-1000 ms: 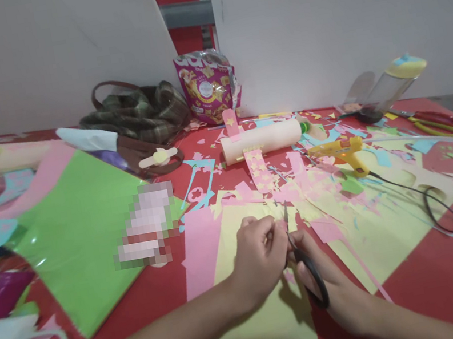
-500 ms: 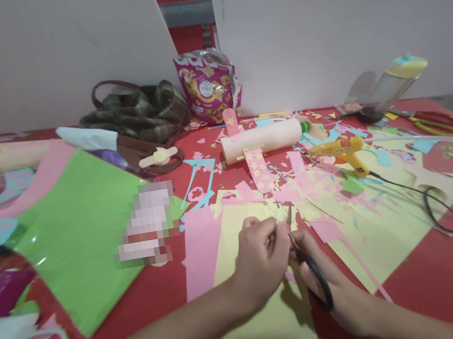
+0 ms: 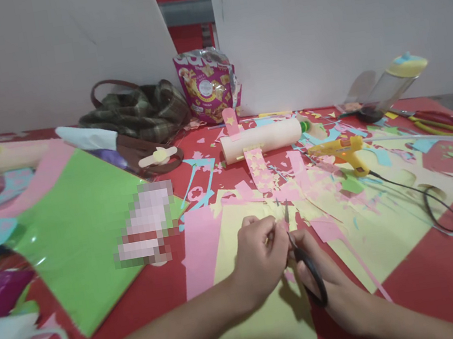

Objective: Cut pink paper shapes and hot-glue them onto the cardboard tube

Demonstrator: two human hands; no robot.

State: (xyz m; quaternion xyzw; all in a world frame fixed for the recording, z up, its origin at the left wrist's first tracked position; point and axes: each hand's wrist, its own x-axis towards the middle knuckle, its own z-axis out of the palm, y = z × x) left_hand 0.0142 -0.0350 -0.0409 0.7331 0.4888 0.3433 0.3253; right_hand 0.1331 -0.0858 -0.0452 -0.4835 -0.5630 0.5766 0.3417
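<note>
My right hand [image 3: 324, 272] grips a pair of black-handled scissors [image 3: 315, 279], blades pointing away from me and slightly apart. Close beside the blades, my left hand [image 3: 263, 259] is closed in a pinch. Whatever lies between its fingertips is too small and too hidden to name. Below both hands lies a pale yellow paper sheet [image 3: 254, 332], partly over a pink sheet [image 3: 200, 249]. Just beyond them is a pink strip with yellow stars [image 3: 258, 170], reaching down from a cream paper tube [image 3: 276, 138].
A yellow glue gun [image 3: 347, 152] with a black cord lies to the right, near red-handled pliers [image 3: 439, 119] and a clear bottle [image 3: 395, 86]. A green sheet [image 3: 85, 233] covers the left. A purple snack bag [image 3: 208, 87] and plaid bag [image 3: 138, 112] stand behind. Paper scraps litter the middle.
The scissors' blades have drawn closer together, and their handle has shifted slightly left with my right hand. My left hand stays nearly in place.
</note>
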